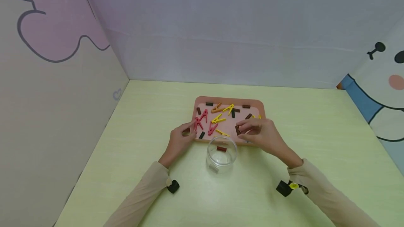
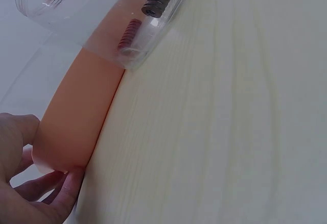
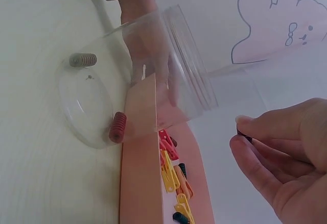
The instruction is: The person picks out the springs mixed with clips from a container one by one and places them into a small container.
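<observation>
My right hand (image 1: 263, 134) pinches a small dark spring (image 1: 238, 130) between thumb and fingertips above the tray's front right; in the right wrist view only a bit of the spring (image 3: 245, 137) shows. My left hand (image 1: 180, 142) grips the front left corner of the shallow pink-orange tray (image 1: 233, 101). Its fingers wrap that corner in the left wrist view, touching the wall (image 2: 76, 117). Between the hands, just in front of the tray, stands a clear open jar (image 1: 222, 160). At its bottom lie a red spring (image 3: 118, 127) and a greyish spring (image 3: 83, 59).
In the tray are pink clips (image 1: 212, 129), yellow clips (image 1: 218, 118), an orange clip (image 1: 216, 108) and several dark springs (image 1: 246, 107). The pale wooden table (image 1: 151, 115) meets a white back wall (image 1: 221, 55) and a printed left wall (image 1: 63, 97).
</observation>
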`<state>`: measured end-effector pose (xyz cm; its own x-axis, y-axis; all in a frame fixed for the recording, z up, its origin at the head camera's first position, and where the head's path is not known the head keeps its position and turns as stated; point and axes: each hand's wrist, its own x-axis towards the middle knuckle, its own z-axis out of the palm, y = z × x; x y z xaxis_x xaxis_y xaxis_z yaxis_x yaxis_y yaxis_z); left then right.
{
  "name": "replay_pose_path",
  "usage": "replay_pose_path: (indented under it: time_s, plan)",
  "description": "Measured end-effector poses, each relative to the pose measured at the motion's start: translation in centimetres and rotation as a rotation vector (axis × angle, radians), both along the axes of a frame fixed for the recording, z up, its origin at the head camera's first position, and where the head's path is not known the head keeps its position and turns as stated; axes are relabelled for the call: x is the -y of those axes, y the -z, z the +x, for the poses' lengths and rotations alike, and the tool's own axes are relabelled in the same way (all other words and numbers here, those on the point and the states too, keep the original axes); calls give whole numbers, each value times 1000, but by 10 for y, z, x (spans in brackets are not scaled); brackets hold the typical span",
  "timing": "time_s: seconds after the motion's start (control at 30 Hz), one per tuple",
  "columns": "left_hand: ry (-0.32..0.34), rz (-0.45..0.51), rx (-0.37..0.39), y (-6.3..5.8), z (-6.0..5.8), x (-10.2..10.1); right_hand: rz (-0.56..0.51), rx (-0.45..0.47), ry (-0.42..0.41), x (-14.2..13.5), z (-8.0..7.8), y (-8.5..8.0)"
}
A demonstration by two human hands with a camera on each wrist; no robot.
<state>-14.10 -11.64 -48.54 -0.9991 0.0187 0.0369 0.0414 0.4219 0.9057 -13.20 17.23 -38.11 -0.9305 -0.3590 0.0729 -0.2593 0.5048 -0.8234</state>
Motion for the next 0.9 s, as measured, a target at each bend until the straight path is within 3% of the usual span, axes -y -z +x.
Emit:
replay_pose_path:
  time_s: [0.67, 0.9]
  plan:
    - [-9, 6, 33, 0, 0, 0, 2, -25, -58, 7, 16, -12]
    - [-10, 2, 38, 0, 1, 0, 2, 5, -66, 10, 19, -10]
